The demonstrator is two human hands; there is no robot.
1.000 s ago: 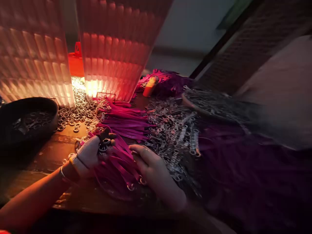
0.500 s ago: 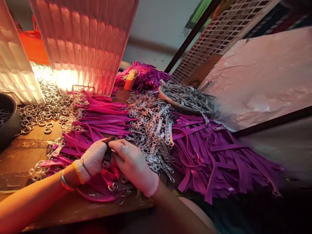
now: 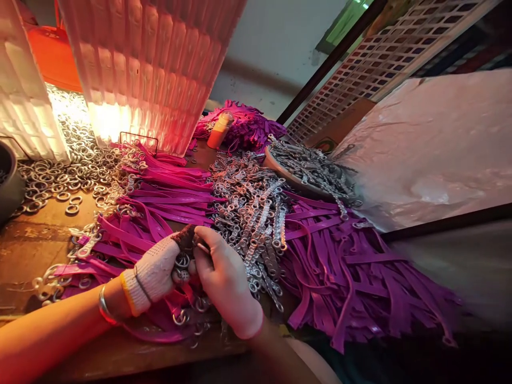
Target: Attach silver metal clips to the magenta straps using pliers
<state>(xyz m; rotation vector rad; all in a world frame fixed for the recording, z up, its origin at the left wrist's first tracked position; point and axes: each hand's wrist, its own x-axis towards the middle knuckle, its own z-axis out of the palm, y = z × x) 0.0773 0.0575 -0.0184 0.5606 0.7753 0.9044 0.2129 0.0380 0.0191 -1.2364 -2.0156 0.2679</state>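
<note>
Hands meet at 6 o'clock: left hand [image 3: 154,274] pinching metal rings [image 3: 181,265], right hand [image 3: 224,277] seemingly gripping one, with ringed purple straps [image 3: 160,197] piled at 10 and bare straps [image 3: 360,266] at 3.

Metal rings [image 3: 181,265] — small, silvery, stacked on edge — sit just in front of the heap of purple straps [image 3: 168,202], partly hidden.

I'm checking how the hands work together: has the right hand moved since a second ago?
Yes. The right hand has closed in leftward over the purple straps to meet the gloved left hand at the metal rings.
</note>
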